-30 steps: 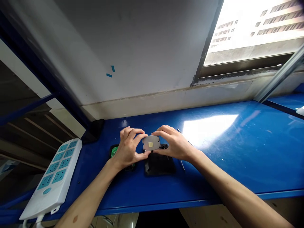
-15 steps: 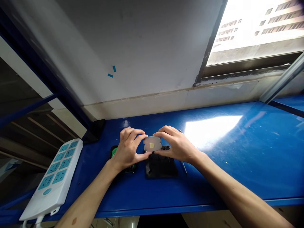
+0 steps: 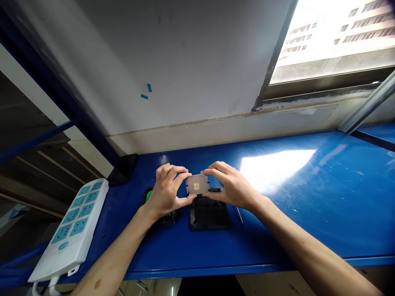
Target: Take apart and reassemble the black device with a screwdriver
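Both my hands pinch a small grey metal plate (image 3: 197,184) with a yellow square at its middle, holding it above the blue bench. My left hand (image 3: 165,191) grips its left edge between thumb and fingers. My right hand (image 3: 230,187) grips its right edge the same way. Right below the plate lies a black plastic housing (image 3: 209,213) on the bench. A green circuit board (image 3: 149,196) in a black part lies under my left hand, mostly hidden by it.
A white power strip (image 3: 70,228) with teal sockets hangs over the bench's left front edge. A thin metal rod (image 3: 240,216) lies right of the housing. A black object (image 3: 125,167) sits at the back left corner. The blue bench (image 3: 308,197) stretches to the right below a window.
The plate has risen slightly in my hands and sits a little higher above the black housing. My hands keep the same grip.
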